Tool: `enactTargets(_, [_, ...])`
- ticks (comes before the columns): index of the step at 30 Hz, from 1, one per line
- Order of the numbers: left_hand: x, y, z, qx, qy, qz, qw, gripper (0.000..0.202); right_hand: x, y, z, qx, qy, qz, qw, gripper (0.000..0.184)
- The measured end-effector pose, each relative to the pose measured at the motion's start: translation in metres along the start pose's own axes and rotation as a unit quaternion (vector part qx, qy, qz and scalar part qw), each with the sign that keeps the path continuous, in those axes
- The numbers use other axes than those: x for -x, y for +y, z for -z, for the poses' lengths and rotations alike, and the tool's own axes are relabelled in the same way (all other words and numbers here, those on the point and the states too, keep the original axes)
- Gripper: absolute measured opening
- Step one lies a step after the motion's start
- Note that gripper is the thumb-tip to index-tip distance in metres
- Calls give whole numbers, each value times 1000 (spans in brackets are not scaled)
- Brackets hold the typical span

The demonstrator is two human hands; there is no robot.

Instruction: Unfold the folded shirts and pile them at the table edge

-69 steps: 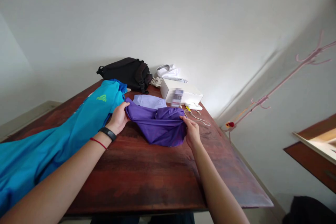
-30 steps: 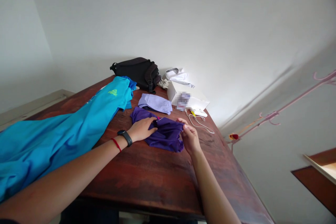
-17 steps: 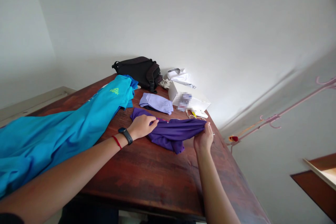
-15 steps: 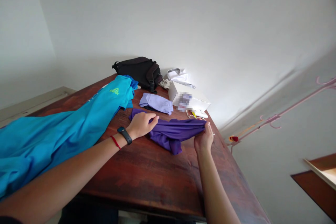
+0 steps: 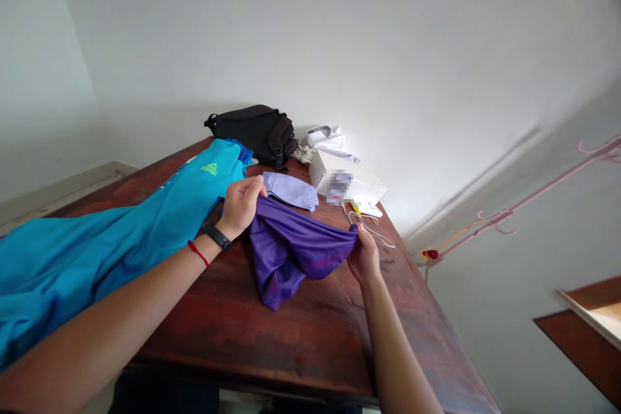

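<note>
A shiny purple cloth [image 5: 295,242] hangs between my two hands, its lower part drooping in folds over the table; what kind of garment it is, I cannot tell. My left hand [image 5: 241,207] pinches its upper left edge, thumb and fingers pressed together. At the cloth's right end, my right hand [image 5: 365,255] grips the corner. Just behind lies a folded lavender cloth [image 5: 294,191] on the table, close to my left fingertips. Left of my left hand stretches a bright blue garment [image 5: 160,226] with a green-yellow logo, running off the near left side.
On the dark wooden table [image 5: 291,352], a black bag [image 5: 252,132] lies at the back. Beside it are a white box [image 5: 356,178], a white cloth item [image 5: 330,141] and a white device [image 5: 367,208] with a cable. A pink hook stand [image 5: 504,215] rises past the right edge.
My left hand has moved back and left and now pinches the purple cloth's edge. The right hand has shifted slightly left, and the cloth is lifted and spread between them.
</note>
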State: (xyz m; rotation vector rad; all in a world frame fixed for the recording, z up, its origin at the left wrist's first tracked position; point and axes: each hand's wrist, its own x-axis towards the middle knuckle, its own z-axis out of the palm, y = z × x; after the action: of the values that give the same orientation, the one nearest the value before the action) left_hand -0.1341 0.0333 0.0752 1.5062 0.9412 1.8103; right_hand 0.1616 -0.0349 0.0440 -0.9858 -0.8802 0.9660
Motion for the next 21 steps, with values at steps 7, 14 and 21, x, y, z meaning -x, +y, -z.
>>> enactTargets(7, [-6, -4, 0, 7, 13, 14, 1000, 44, 4, 1, -3, 15, -50, -47, 998, 30])
enactTargets(14, [-14, -23, 2, -9, 33, 45, 998, 43, 24, 9, -18, 101, -300, -121, 941, 81])
enactTargets(21, [-20, -31, 6, 10, 80, 80, 994, 42, 18, 10, -12, 139, -262, -154, 942, 33])
